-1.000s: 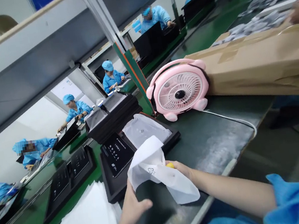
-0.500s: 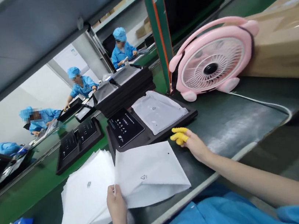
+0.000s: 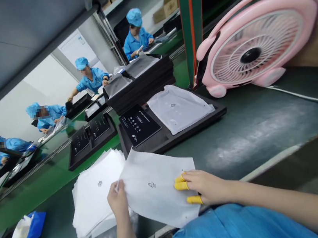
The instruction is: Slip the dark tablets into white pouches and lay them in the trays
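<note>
"What's moved since the earlier frame?"

"Right hand [image 3: 205, 185], mainly: it was off beside the white sleeve [image 3: 155, 198], and now its fingers touch the sleeve's right part."

"How are those fingers?"

"Spread, with yellow covers [image 3: 182, 186] on the tips and a gap between thumb and forefinger. Over on the other side, the left hand [image 3: 117, 199] pinches the sleeve's left edge."

"So which hand is nearer?"

"Neither; both touch it. It lies between them, its long axis running roughly from left hand to right, slanting a little toward the body."

"And where's that on the worktop [image 3: 224, 141]?"

"At the near edge, on the body's side of the black tray [image 3: 190, 132] and just right of the white pile [image 3: 98, 190]."

"How does it look?"

"Thin, pale, gently bowed, with a small triangular mark near the middle. I can't tell whether it's empty."
</note>
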Demonstrator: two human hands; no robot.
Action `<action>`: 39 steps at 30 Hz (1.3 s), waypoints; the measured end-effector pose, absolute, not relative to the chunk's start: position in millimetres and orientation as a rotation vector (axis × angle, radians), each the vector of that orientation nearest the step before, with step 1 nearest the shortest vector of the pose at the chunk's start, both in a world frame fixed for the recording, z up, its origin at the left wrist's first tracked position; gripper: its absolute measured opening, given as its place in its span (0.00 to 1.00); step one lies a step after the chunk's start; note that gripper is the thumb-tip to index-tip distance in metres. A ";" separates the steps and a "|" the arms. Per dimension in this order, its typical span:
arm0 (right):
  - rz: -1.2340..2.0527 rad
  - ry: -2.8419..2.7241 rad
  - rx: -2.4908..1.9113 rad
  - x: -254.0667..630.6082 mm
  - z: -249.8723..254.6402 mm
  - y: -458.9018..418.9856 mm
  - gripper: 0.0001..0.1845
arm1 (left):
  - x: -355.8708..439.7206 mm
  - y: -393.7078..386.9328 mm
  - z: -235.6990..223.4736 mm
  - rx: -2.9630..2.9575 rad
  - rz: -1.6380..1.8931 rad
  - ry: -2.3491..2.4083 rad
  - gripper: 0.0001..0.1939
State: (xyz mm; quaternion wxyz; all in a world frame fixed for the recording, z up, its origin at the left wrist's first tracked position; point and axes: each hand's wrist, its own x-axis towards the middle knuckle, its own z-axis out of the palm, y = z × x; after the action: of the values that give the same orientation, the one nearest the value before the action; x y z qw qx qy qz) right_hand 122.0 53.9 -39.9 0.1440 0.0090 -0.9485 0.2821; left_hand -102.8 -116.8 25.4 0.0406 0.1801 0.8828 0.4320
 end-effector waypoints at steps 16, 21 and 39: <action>1.282 -2.603 0.302 110.6 -24.0 40.5 0.14 | -175.2 -70.5 85.2 0.912 1.512 2.131 0.18; 1.151 -2.412 0.186 109.0 -12.6 55.5 0.15 | -175.9 -84.5 144.4 0.977 1.383 2.202 0.17; 2.174 -2.091 -0.329 58.3 51.1 52.4 0.10 | -88.2 -66.8 172.4 1.964 0.507 2.345 0.07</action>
State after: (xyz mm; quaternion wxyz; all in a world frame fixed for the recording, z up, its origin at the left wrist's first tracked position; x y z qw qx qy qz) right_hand 58.3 52.4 51.1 0.0536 -0.1084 -0.6880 0.7155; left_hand -88.2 -66.8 172.4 0.0205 0.6332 0.7562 0.1635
